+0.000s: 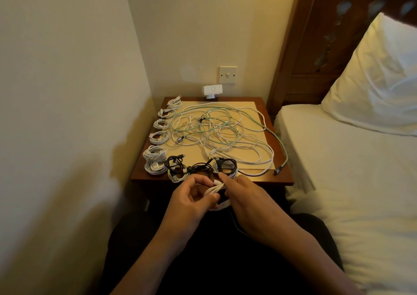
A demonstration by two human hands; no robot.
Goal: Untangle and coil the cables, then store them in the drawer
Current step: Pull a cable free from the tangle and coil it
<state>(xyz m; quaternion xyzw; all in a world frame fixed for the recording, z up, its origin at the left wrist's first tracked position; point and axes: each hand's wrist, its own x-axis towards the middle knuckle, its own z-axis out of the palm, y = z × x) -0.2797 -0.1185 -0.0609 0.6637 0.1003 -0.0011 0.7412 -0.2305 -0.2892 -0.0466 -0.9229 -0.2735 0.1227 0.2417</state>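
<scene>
Just in front of the wooden bedside table, my left hand and my right hand together hold a small white cable bundle. The left fingers curl round its loops, and the right fingers pinch its upper end. On the table top lies a big tangle of white and pale green cables. Several coiled white cables line the left edge. Coiled black cables sit along the front edge. The drawer is hidden below my hands.
A beige mat covers the table top. A small white device stands at the back under a wall switch. A green cable end hangs off the right edge. A bed with a pillow is right, a wall left.
</scene>
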